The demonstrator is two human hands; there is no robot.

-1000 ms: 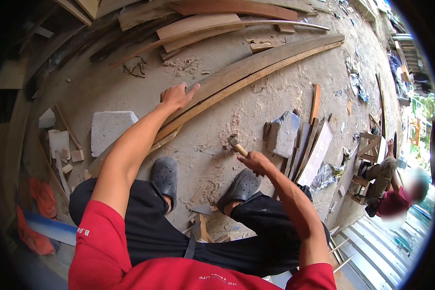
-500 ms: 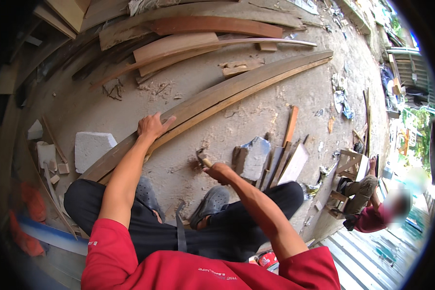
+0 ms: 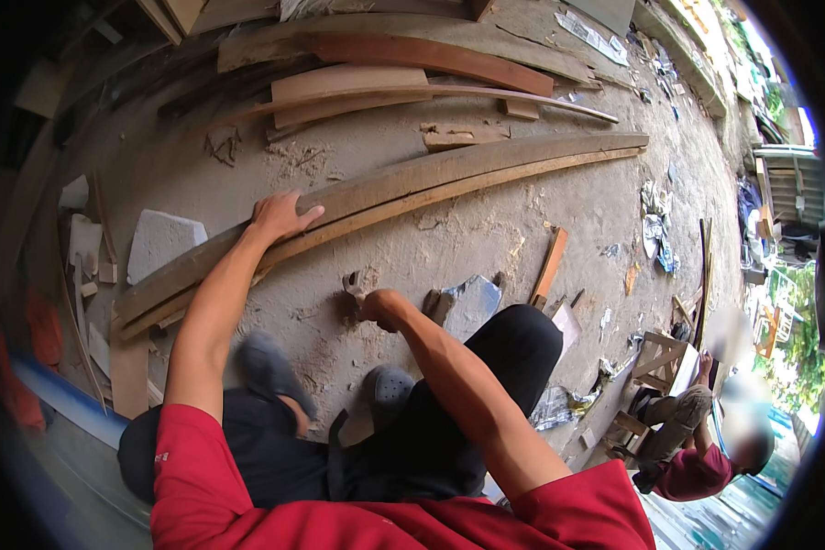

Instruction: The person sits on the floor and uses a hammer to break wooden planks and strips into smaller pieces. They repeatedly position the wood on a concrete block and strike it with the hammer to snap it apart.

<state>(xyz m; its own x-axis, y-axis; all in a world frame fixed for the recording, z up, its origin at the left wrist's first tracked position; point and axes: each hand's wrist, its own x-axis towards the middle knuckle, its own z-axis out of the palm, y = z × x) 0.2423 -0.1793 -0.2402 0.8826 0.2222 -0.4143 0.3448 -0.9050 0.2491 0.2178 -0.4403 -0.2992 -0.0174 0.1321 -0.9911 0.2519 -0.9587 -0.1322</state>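
Note:
A long wooden beam with a lengthwise split or seam lies across the floor in front of me. My left hand grips it near its left end, fingers over the far edge and thumb along the top. In my right hand is a hammer, its metal head low over the floor on my side of the beam. The fist hides most of the handle.
A white block sits behind the beam's left end. Several boards lie farther back. Right of my hammer are a pale block and a reddish wood strip. Another person sits at the far right beside a wooden stand.
The view has turned, and the beam appears flatter across it with more of its left end showing. My right hand and hammer have shifted left. My left hand stays on the beam.

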